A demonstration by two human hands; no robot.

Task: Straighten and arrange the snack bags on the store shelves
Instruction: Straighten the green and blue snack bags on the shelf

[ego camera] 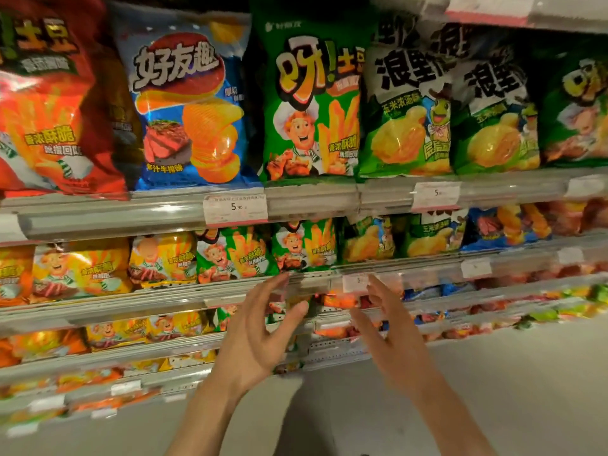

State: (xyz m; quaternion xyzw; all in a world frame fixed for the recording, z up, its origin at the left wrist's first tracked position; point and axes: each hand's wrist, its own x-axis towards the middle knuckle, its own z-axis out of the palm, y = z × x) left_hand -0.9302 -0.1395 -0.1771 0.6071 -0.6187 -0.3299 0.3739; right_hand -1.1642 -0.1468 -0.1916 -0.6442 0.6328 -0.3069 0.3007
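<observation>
Snack bags fill the store shelves in front of me. On the top shelf stand a red bag (49, 103), a blue chip bag (187, 103) that leans to the left, a tall green bag (312, 103) and two green-and-black corn puff bags (408, 110). The shelf below holds yellow bags (82, 268) and smaller green bags (302, 245). My left hand (260, 334) and my right hand (391, 330) are raised side by side just under that second shelf's rail. Both are empty with fingers spread, and neither touches a bag.
Grey shelf rails (312, 195) carry white price tags (235, 209). Lower shelves with more orange, yellow and red bags (339, 299) run down behind my hands. A pale floor (526, 390) lies at the lower right.
</observation>
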